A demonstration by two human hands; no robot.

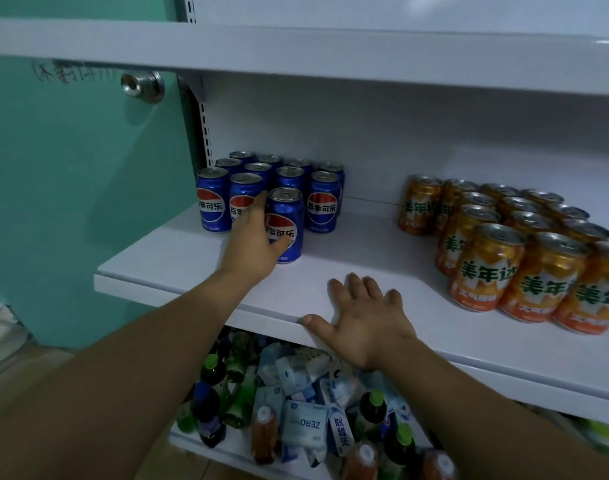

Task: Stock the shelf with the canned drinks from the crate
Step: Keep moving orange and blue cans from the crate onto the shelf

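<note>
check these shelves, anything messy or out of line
One blue can, gripped by the left hand, stands in front of the other blue cans, outside their rows. On the lower shelf, bottles and packets lie jumbled in a heap. The orange cans stand upright.

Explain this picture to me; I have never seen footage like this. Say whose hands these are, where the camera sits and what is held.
No machine here: a person wears one camera on the head, so you look down along their own arms. The left hand grips the front blue can, upright on the white shelf before a block of other blue cans. The right hand lies flat on the shelf's front edge, holding nothing. Orange cans stand to the right. Bottles and packets lie on the shelf below.
</note>
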